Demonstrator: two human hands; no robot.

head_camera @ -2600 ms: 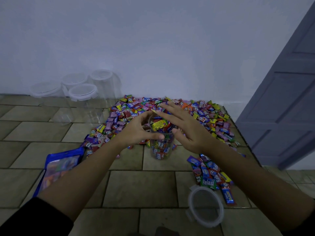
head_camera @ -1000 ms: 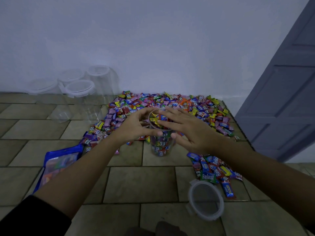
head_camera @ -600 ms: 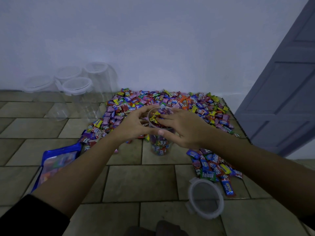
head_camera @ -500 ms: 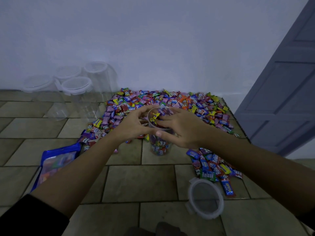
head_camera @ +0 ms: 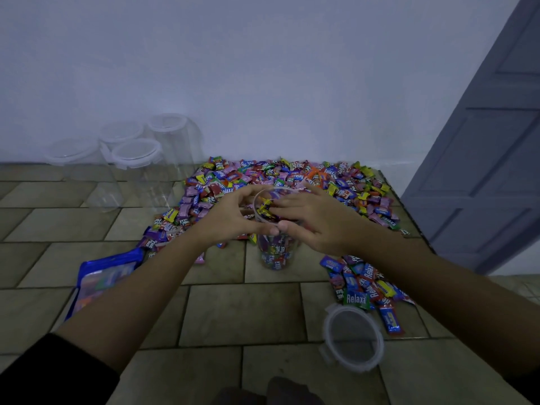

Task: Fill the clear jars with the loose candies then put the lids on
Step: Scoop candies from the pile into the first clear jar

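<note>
A brown tiled floor [head_camera: 233,314] meets a pale wall [head_camera: 263,83], with a grey-blue panelled door [head_camera: 491,171] on the right. The light is dim.

Against the wall lies a broad spread of loose candies [head_camera: 292,176] in purple, pink, blue, red, green and yellow wrappers. "Relaxa" can be read on several of them, and some purple ones carry lettering that looks like "Frut Plus". A second, smaller heap [head_camera: 362,285] lies nearer, to the right. Its green wrapper [head_camera: 356,299] reads "Relaxa" in white.

One open clear jar [head_camera: 276,255] stands upright on the floor between the two lots of candy, filled nearly to the rim. The left hand [head_camera: 228,220] holds it at the top, with fingers and thumb curled round the rim. The right hand [head_camera: 318,223] lies over the mouth. Its fingers reach nearly straight across the top candies, and its thumb is against the near wall, touching the left thumb.

One round clear lid [head_camera: 352,339] lies flat on the floor, just below the smaller heap. Four more clear jars [head_camera: 140,176] stand grouped at the back left by the wall, each with its lid on. One blue printed bag [head_camera: 102,276] lies flat on the left, but its print is too blurred to read. A black sleeve [head_camera: 52,372] covers the left upper forearm.
</note>
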